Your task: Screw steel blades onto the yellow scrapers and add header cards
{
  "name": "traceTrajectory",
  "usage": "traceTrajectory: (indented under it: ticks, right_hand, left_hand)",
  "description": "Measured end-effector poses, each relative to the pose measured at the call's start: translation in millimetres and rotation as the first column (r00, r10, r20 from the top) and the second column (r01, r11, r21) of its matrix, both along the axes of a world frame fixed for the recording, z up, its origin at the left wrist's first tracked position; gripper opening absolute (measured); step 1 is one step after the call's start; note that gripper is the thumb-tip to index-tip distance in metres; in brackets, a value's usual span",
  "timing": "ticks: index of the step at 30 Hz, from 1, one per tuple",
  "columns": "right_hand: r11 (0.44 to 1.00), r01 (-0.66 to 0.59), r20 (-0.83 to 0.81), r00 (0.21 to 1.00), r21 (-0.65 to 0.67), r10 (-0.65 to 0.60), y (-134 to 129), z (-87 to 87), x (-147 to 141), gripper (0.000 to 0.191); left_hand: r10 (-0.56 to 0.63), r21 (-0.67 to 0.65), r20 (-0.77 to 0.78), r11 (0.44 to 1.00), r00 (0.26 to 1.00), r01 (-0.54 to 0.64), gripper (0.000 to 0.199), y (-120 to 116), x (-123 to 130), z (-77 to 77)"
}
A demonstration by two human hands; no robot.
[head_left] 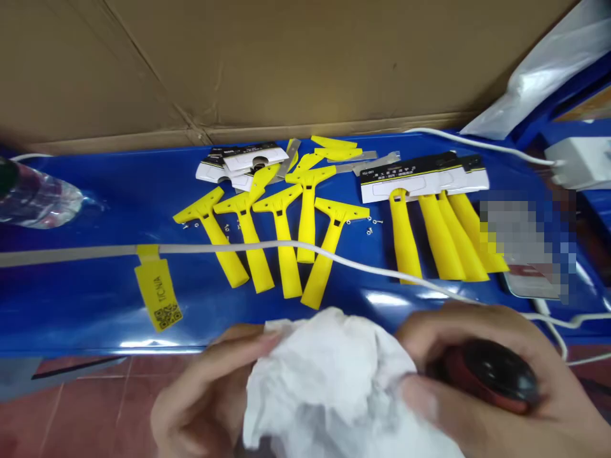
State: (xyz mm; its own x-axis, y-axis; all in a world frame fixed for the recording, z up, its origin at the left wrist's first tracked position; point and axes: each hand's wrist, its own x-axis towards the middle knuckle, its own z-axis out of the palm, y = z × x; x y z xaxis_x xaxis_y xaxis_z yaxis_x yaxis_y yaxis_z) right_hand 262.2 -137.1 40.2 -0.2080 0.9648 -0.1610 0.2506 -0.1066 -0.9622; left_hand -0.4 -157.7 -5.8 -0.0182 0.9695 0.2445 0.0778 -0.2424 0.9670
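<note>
At the front edge of the blue table, a crumpled white tissue (pixel 334 375) is spread between both hands. My left hand (pixel 210 388) has its fingers closed on the left side of the tissue. My right hand (pixel 506 381) pinches the tissue's right side between thumb and finger. In that palm also lies a tool handle (pixel 494 375), dark red with a rounded black end; its far part is hidden. Beyond the hands lie several yellow scraper handles (pixel 286 248) with T-shaped heads. Small screws and nuts (pixel 370 230) are scattered by the heads.
Several yellow scrapers in printed cards (pixel 424 175) lie to the right, near a phone-like object (pixel 532 283). Loose cards (pixel 255 156) and metal blades (pixel 353 166) lie farther back. A white cable (pixel 353 262) with a yellow tag (pixel 157 292) crosses the table. A bottle (pixel 38 194) lies left.
</note>
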Motion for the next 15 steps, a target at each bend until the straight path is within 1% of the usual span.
traceTrajectory:
  ticks: [1, 2, 5, 7, 8, 10, 13, 15]
  right_hand:
    - [1.000, 0.004, -0.037, 0.999, -0.025, -0.005, -1.0, 1.4, -3.2, 0.022]
    - [0.999, 0.007, -0.064, 0.998, -0.038, -0.009, -2.9, 2.0, -5.6, 0.020]
    - [1.000, 0.012, -0.066, 0.998, -0.004, -0.012, -12.0, -0.5, -9.3, 0.018]
    - [1.000, 0.005, -0.032, 0.999, 0.022, -0.004, -18.0, -3.8, -10.8, 0.017]
    - [0.999, 0.014, -0.002, 1.000, 0.042, -0.014, -20.2, -5.5, -11.9, 0.017]
    - [0.993, 0.050, 0.067, 0.996, 0.108, -0.057, -22.3, -8.4, -15.1, 0.017]
    - [0.976, 0.086, 0.119, 0.987, 0.202, -0.111, -19.8, -12.3, -21.8, 0.017]
    - [0.972, 0.100, 0.108, 0.986, 0.214, -0.125, -16.1, -14.7, -26.5, 0.017]
  left_hand:
    - [-0.033, 0.026, -0.005, 0.999, 0.999, 0.033, 0.058, -1.3, -1.1, -1.1]
    - [-0.039, 0.046, -0.004, 0.998, 0.999, 0.039, 0.061, -3.1, -1.5, -2.1]
    - [0.039, 0.088, 0.001, 0.995, 0.999, -0.039, 0.070, -10.1, 1.2, -6.5]
    - [0.067, 0.133, -0.027, 0.989, 0.997, -0.062, 0.071, -14.1, 4.1, -12.0]
    - [0.072, 0.153, -0.040, 0.986, 0.997, -0.065, 0.067, -15.3, 5.6, -15.4]
    - [0.084, 0.155, -0.024, 0.985, 0.996, -0.080, 0.051, -15.6, 8.5, -22.2]
    - [0.174, 0.028, 0.069, 0.984, 0.982, -0.177, 0.022, -12.2, 13.9, -29.7]
    - [0.256, -0.042, 0.099, 0.967, 0.962, -0.253, 0.014, -9.5, 17.1, -32.2]
